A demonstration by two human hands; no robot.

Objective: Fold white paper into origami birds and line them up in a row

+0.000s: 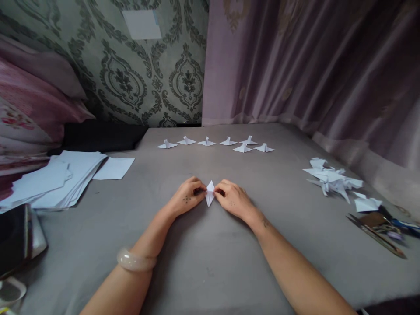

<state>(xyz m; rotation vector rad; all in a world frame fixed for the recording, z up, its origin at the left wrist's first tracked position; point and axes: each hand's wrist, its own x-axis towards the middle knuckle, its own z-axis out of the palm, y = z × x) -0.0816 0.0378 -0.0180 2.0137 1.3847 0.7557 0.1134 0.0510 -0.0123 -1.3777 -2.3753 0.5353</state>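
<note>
A small folded white paper piece (210, 195), diamond-shaped with a point toward me, lies on the grey cloth surface (210, 253). My left hand (187, 199) pinches its left side and my right hand (232, 199) pinches its right side, fingertips meeting at the paper's middle. A pale bangle (135, 260) sits on my left wrist. Farther back, several finished folded paper figures (216, 143) stand in a row.
A stack of white sheets (59, 177) lies at the left, with a dark object (16, 238) near the left edge. A heap of folded papers (333, 179) and scissors (377, 234) sit at the right. Curtain and patterned wall stand behind.
</note>
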